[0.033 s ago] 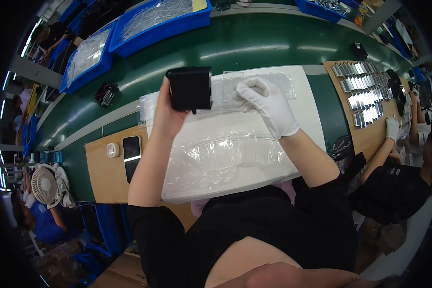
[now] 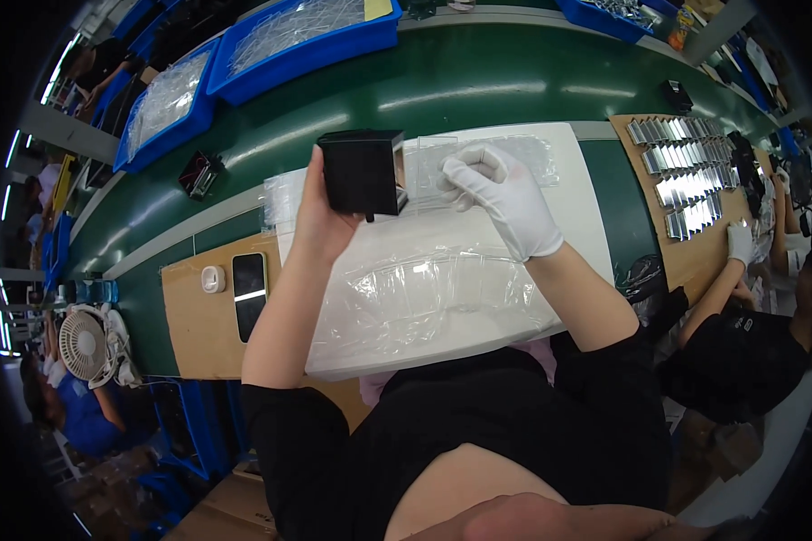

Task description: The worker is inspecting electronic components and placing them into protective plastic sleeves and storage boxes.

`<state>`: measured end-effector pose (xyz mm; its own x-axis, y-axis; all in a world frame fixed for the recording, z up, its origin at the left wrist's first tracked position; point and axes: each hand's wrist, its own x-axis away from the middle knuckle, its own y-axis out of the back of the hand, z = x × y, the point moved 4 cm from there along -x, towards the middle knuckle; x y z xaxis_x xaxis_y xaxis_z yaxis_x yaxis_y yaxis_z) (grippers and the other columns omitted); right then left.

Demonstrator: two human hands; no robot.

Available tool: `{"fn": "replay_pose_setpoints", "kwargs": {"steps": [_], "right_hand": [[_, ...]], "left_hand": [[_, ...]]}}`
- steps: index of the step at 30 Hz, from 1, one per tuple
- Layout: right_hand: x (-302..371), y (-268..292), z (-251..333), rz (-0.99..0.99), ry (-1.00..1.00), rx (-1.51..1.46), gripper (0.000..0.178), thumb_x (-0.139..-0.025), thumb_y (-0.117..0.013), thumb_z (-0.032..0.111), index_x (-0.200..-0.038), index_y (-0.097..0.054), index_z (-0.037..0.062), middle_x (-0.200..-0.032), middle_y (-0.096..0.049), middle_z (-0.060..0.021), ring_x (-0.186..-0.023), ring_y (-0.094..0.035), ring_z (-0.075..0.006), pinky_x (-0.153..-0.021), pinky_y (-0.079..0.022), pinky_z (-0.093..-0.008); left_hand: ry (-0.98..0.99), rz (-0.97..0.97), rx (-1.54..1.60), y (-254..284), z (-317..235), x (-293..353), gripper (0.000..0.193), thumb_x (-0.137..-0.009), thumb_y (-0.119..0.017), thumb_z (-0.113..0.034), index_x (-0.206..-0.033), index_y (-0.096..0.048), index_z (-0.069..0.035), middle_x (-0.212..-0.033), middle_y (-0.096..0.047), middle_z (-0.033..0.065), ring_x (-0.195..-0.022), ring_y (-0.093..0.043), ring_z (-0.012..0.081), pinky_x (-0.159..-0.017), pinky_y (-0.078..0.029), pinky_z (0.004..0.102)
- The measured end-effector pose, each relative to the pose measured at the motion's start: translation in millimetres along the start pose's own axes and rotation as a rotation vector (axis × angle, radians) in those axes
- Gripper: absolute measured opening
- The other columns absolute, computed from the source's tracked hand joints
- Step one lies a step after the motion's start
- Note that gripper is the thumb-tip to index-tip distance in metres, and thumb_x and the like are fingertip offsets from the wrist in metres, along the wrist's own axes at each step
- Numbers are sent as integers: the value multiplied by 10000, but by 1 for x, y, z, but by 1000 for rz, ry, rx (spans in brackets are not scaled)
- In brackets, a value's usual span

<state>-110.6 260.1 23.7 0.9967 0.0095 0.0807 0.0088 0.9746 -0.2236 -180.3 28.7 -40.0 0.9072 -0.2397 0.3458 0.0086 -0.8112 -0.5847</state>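
My bare left hand [image 2: 323,221] grips a black square-sided box [image 2: 363,176] from its left and lower side, above the white board. The box's right side shows an opening with a shiny inner edge. To the right of it, my right hand [image 2: 501,194], in a white glove, is closed in a pinch on a thin clear plastic piece [image 2: 438,144] with straight edges. The glove hides part of that piece. Clear plastic film [image 2: 424,284] lies crumpled and shiny on the white board [image 2: 576,212] below my hands, with more clear bags at the board's far edge.
A phone [image 2: 250,298] and a small white case [image 2: 213,279] lie on cardboard at left. Blue bins [image 2: 302,50] of clear strips stand far left. Several shiny metal pieces [image 2: 686,171] line a board at right, near a co-worker's gloved hand [image 2: 739,242]. A fan [image 2: 83,345] stands at left.
The black box has shifted slightly right and turned, so its open right side now shows. My right hand stays nearly where it was.
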Motion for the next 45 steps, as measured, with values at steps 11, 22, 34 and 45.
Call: {"fn": "replay_pose_setpoints", "kwargs": {"steps": [11, 22, 34, 45], "right_hand": [[10, -24, 1, 137, -32, -35, 128, -995, -693, 148, -1005, -648, 28, -874, -695, -85, -754, -674, -146, -686, -531, -236], [16, -11, -6, 148, -66, 59, 115, -996, -669, 127, -1036, -650, 20, -915, -702, -95, -781, -678, -160, -718, -548, -265], [65, 65, -28, 63, 452, 1254, 187, -949, -657, 170, -1073, -654, 30, -985, -667, -130, -807, -642, -278, -768, -533, -351], [82, 83, -80, 81, 422, 1595, 157, -887, -657, 184, -991, -622, 72, -843, -658, -123, -732, -634, -328, -718, -525, -386]], "left_hand": [[146, 32, 3, -20, 18, 37, 851, -945, -444, -802, -1381, -576, -83, -1253, -676, 146, -1066, -688, 236, -896, -583, 365], [89, -82, -168, -38, 42, 24, 763, -1012, -448, -708, -1359, -584, -43, -1224, -674, 142, -1002, -668, 221, -831, -526, 293], [-860, 337, -1439, -49, 6, 46, 396, -901, -745, -173, -1269, -624, -86, -1183, -627, 97, -1050, -615, 260, -926, -498, 350], [-882, 690, -1672, -22, 137, 166, 445, -895, -656, -125, -1336, -620, -86, -1411, -610, 37, -1019, -612, 181, -912, -498, 292]]}}
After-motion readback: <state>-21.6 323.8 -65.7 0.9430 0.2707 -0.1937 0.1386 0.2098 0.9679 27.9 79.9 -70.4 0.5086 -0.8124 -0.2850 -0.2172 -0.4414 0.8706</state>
